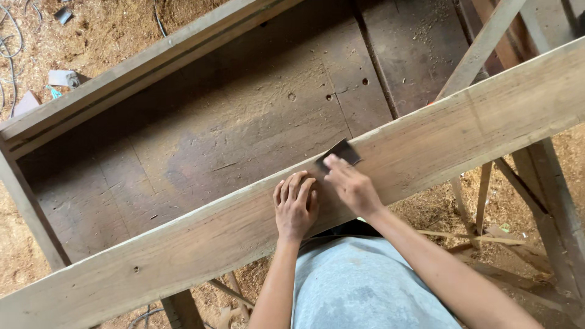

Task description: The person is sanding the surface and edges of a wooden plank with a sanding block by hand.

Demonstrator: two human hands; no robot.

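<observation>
A long pale wooden plank (pixel 183 244) runs across the view from lower left to upper right, in front of me. My left hand (pixel 294 206) lies flat on its surface, fingers together, holding nothing. Just to its right, my right hand (pixel 350 184) presses a small dark sheet of sandpaper (pixel 340 152) against the plank near its far edge. The sheet sticks out beyond my fingertips.
Behind the plank stands a dark, worn workbench top (pixel 244 128) with a raised wooden rail (pixel 140 67) along its far side. Wooden trestle legs (pixel 548 195) stand at the right. Sawdust, cables (pixel 12 55) and small scraps cover the floor.
</observation>
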